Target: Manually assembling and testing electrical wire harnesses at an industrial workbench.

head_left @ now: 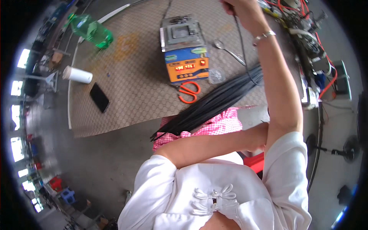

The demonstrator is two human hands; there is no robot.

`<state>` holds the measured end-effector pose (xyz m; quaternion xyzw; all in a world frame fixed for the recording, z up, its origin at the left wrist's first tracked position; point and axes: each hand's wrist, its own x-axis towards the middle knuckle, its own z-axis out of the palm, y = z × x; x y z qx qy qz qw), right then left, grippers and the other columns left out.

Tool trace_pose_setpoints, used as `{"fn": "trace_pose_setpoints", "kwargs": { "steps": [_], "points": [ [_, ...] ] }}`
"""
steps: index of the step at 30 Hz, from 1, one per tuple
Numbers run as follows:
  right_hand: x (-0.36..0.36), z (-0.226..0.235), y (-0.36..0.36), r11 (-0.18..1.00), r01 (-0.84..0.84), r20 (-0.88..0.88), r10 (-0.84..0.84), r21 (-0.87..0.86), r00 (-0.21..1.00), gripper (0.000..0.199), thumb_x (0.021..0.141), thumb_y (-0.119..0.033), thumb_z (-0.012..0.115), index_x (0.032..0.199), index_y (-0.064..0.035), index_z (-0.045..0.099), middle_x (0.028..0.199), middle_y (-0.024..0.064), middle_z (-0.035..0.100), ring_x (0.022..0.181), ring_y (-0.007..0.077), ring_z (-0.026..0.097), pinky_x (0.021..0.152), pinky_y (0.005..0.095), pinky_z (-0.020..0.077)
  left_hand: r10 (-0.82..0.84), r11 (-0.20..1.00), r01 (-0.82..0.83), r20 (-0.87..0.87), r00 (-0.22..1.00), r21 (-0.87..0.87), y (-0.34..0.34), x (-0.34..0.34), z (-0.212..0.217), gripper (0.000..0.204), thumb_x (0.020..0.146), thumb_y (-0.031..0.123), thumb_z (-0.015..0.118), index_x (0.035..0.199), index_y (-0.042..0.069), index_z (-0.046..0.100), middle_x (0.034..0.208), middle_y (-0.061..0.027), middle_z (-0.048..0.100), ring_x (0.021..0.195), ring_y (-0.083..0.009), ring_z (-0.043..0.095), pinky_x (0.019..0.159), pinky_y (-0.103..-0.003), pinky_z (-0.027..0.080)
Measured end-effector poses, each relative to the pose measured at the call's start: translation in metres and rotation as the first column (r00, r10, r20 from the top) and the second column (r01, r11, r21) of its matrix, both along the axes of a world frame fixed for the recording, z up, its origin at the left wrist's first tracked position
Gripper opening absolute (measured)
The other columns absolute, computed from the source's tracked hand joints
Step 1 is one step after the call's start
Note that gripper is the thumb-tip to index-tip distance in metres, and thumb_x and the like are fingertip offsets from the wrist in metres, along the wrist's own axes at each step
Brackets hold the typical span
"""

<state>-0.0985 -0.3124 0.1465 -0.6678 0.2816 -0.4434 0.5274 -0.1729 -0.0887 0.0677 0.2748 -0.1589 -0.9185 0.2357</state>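
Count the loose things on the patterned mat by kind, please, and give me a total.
Green plastic bottle: 1
White cup lying on its side: 1
Black phone: 1
Orange and blue box machine: 1
Orange scissors: 1
Metal spoon: 1
Bundle of black wires: 1
Total: 7

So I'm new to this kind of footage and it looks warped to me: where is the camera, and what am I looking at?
The camera sits on a person's head and looks down through a fisheye lens, so straight edges bend. The white sleeves at the bottom belong to the wearer. The right hand is raised at the top edge, pinching a thin black wire drawn from a bundle of black wires lying across the lap. The left forearm crosses the body; its hand is hidden behind the right arm. On the table lie an orange-fronted box with lit red digits, orange scissors, a spoon, a black phone, a white cup on its side and a green bottle.
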Motion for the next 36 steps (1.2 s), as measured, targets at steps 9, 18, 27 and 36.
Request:
{"fn": "trace_pose_setpoints", "kwargs": {
  "steps": [9, 18, 27, 36],
  "points": [
    [-0.005, 0.000, 0.017, 0.997, -0.062, -0.072, 0.065, 0.037, 0.995, 0.013, 0.084, -0.011, 0.056, 0.086, 0.0024, 0.057, 0.065, 0.0020, 0.053, 0.050, 0.0082, 0.048, 0.043, 0.0209, 0.0378, -0.116, 0.993, 0.116, -0.030, 0.993, 0.014, 0.004, -0.011, -0.027, 0.044, 0.078, 0.030, 0.065, 0.109, 0.004, 0.048, 0.095, -0.0064, 0.056, 0.076, -0.0131, 0.054, 0.063, -0.026, 0.045],
    [-0.044, -0.041, 0.066, 0.920, -0.255, -0.005, 0.269, 0.298, 0.963, 0.013, 0.082, -0.011, 0.060, 0.085, 0.0012, 0.058, 0.062, -0.0016, 0.051, 0.051, 0.0047, 0.045, 0.045, 0.0192, 0.0348, 0.487, 0.834, -0.341, 0.287, 0.825, -0.434, -0.010, 0.091, -0.049, 0.018, 0.085, 0.019, 0.054, 0.093, 0.002, 0.053, 0.066, -0.0007, 0.050, 0.053, -0.0067, 0.046, 0.047, -0.019, 0.037],
    [-0.055, -0.066, 0.101, 0.901, -0.244, 0.051, 0.242, 0.359, 0.969, 0.011, 0.081, -0.009, 0.061, 0.085, 0.0003, 0.058, 0.064, -0.0017, 0.052, 0.054, 0.0042, 0.047, 0.046, 0.0176, 0.0367, 0.928, 0.307, -0.705, 0.036, 0.371, -0.640, -0.031, 0.155, -0.002, 0.016, 0.086, 0.014, 0.054, 0.097, 0.002, 0.053, 0.080, -0.0024, 0.057, 0.067, -0.0078, 0.056, 0.060, -0.019, 0.047],
    [-0.061, -0.085, 0.120, 0.849, -0.293, 0.031, 0.312, 0.440, 0.950, 0.008, 0.079, -0.006, 0.063, 0.084, -0.0021, 0.059, 0.067, -0.0041, 0.053, 0.056, 0.0009, 0.045, 0.047, 0.0137, 0.0354, 0.918, 0.331, -0.675, 0.059, 0.392, -0.660, -0.025, 0.176, 0.005, 0.013, 0.084, 0.011, 0.057, 0.090, -0.001, 0.057, 0.074, -0.0056, 0.061, 0.065, -0.0098, 0.059, 0.059, -0.020, 0.048]
  ]
}}
